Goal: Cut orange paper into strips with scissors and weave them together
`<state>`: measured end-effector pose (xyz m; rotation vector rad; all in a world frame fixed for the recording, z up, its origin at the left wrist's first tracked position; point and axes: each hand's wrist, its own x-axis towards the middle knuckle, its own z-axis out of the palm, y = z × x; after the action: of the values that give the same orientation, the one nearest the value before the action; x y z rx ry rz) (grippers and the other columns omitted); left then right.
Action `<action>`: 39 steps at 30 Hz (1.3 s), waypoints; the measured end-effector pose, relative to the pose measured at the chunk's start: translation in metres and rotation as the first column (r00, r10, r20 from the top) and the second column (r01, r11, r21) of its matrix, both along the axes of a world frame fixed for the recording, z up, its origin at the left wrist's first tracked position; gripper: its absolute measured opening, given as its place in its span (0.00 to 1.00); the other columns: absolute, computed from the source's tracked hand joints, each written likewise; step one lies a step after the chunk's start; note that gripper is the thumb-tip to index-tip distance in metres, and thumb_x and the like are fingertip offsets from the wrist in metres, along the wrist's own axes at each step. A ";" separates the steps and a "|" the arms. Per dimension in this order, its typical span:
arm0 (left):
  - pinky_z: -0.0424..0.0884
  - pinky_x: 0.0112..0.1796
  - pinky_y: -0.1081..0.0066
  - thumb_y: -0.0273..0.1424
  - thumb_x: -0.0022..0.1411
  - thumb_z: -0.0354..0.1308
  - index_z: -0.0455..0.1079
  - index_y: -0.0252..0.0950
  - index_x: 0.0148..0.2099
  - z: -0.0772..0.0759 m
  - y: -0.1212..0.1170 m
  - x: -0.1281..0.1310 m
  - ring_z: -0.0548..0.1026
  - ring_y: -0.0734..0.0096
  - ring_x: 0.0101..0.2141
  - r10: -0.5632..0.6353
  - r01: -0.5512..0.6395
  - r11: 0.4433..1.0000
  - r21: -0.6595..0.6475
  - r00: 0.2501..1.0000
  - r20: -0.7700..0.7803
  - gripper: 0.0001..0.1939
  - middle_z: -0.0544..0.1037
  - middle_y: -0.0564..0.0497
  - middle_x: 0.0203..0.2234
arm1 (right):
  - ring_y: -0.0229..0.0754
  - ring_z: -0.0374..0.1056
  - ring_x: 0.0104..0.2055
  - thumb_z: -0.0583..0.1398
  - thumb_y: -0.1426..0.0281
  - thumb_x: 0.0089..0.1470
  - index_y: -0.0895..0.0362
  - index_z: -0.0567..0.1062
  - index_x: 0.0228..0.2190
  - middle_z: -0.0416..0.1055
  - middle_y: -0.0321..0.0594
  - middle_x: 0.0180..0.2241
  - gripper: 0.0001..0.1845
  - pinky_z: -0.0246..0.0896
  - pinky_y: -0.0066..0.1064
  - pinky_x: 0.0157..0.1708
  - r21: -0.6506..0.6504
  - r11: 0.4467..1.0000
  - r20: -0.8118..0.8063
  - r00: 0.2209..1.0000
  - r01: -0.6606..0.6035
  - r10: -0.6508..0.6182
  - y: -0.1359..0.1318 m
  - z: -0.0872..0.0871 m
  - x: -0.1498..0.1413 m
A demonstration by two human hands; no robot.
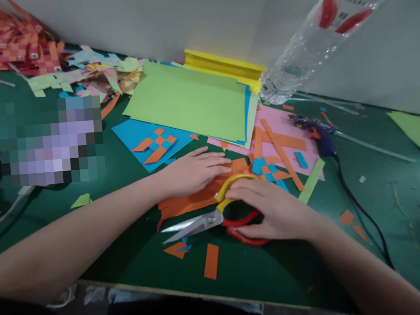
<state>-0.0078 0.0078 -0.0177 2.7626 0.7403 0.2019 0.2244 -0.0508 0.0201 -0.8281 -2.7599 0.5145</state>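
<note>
My right hand (275,205) grips a pair of scissors (204,222) by its handles, one loop yellow and one red. The blades point left and stand slightly apart over the green table. Fingers stretched out, my left hand (192,171) lies flat on orange paper (184,204). Just behind it, a woven blue-and-orange paper fish (160,143) rests on a blue sheet (128,135). Another partly woven blue-and-orange piece (267,169) sits beyond my right hand, among orange strips (282,154). An orange rectangle (211,261) and small scraps (176,250) lie in front of the blades.
Stacked green and blue sheets (191,98) lie at the back by a yellow holder (224,66). A plastic bottle (306,43) stands at the wall. Right is a dark blue corded tool (325,139); left, woven fish are piled (15,42) behind a pixelated object (56,145).
</note>
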 end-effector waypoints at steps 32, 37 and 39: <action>0.42 0.67 0.61 0.45 0.70 0.48 0.61 0.38 0.64 0.008 -0.007 0.001 0.55 0.65 0.66 -0.013 0.013 0.999 0.029 1.000 -0.019 0.26 0.62 0.51 0.65 | 0.61 0.65 0.51 0.57 0.61 0.55 0.60 0.72 0.47 0.73 0.54 0.45 0.21 0.60 0.55 0.49 0.324 0.567 -0.122 0.628 0.757 -0.769 0.055 -0.048 0.055; 0.42 0.67 0.59 0.43 0.71 0.48 0.59 0.36 0.65 0.009 -0.008 0.000 0.55 0.65 0.66 -0.018 0.019 0.998 0.052 1.000 -0.025 0.26 0.62 0.50 0.65 | 0.62 0.65 0.50 0.59 0.64 0.55 0.62 0.68 0.52 0.71 0.57 0.49 0.25 0.60 0.55 0.48 0.433 0.517 -0.200 0.637 0.739 -0.744 0.049 -0.038 0.047; 0.43 0.67 0.59 0.43 0.71 0.48 0.59 0.37 0.65 0.008 -0.008 0.000 0.55 0.64 0.66 -0.015 0.017 0.998 0.062 1.000 -0.024 0.25 0.62 0.50 0.65 | 0.61 0.65 0.51 0.58 0.66 0.56 0.59 0.67 0.53 0.71 0.55 0.49 0.23 0.60 0.55 0.49 0.460 0.578 -0.235 0.720 0.674 -0.652 0.044 -0.034 0.041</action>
<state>-0.0077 -0.0001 -0.0100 2.8331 0.7293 0.1928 0.2653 -0.0071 -0.0139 -1.5421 -2.0974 -0.3523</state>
